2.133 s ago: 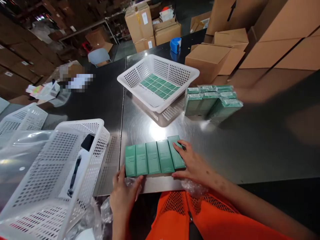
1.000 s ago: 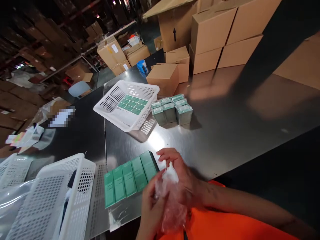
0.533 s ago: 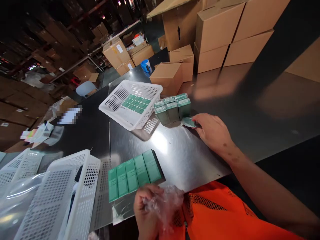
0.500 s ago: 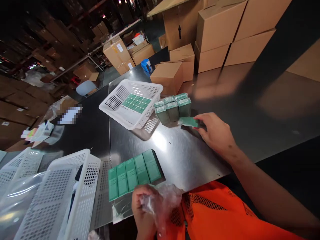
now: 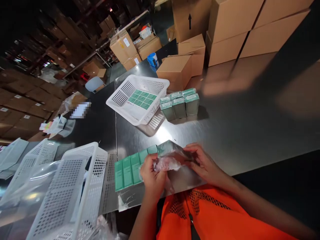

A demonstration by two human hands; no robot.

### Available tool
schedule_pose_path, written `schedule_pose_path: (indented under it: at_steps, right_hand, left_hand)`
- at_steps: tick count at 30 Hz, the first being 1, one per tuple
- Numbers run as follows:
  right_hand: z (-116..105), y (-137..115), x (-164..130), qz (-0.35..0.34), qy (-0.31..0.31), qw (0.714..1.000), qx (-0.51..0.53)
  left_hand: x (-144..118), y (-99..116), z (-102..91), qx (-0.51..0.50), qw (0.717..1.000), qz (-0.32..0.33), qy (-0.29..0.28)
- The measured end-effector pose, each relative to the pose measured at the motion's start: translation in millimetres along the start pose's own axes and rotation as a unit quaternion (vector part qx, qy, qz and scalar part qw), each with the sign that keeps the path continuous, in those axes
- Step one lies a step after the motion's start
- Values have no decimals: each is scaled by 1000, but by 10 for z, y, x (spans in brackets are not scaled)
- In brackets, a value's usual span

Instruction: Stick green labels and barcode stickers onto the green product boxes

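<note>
Both hands brought together above the near edge of the desk (image 5: 250,133). Left hand (image 5: 152,175) closed on a crumpled clear plastic bag (image 5: 167,163); right hand (image 5: 203,165) pinching a green carton (image 5: 168,147) at the bag's mouth, carton partly inside the film. Judged: bagging of a single carton under way, not complete.

Against half a second earlier: right hand withdrawn from the wrapped carton stack (image 5: 180,105) near the middle of the desk, one carton carried back with it; left hand raised from the desk edge to meet it. Row of green cartons (image 5: 131,168) lying flat at the near edge, unmoved, its right end now covered by the left hand. White basket (image 5: 138,98) beside the stack, same place.
</note>
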State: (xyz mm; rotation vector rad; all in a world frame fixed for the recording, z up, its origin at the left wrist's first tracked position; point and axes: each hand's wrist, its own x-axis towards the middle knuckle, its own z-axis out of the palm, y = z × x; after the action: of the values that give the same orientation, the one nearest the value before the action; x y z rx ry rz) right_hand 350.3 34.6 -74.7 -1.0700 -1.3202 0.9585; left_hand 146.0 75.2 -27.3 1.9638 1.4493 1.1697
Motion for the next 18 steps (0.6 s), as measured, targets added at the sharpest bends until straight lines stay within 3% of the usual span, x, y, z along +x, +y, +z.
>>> schedule_pose_path:
  at_steps: [2,5,8,12,15,18]
  right_hand:
    - [-136,22,36,-35,-34,995,-86]
    - [-298,-32,85,-34,-96,981,-163]
    - [-339,-160,99,-64,-70,979,-180]
    - [-280,-314,94,-178,-34,965,-191]
    - [-246,-347,101,-249,4,946,-208]
    - [-254,-334,108,-299,10,934,-192]
  left_hand:
    - [27,12,40,-17,1000,22,-10]
    - [35,37,106,-85,994,9,-73]
    - [-2,47,144,-122,984,-8,-129]
    - [-42,43,92,-80,980,50,-176]
    - [-42,44,-7,-39,979,145,-141]
    - [-40,61,-120,-91,966,212,-115]
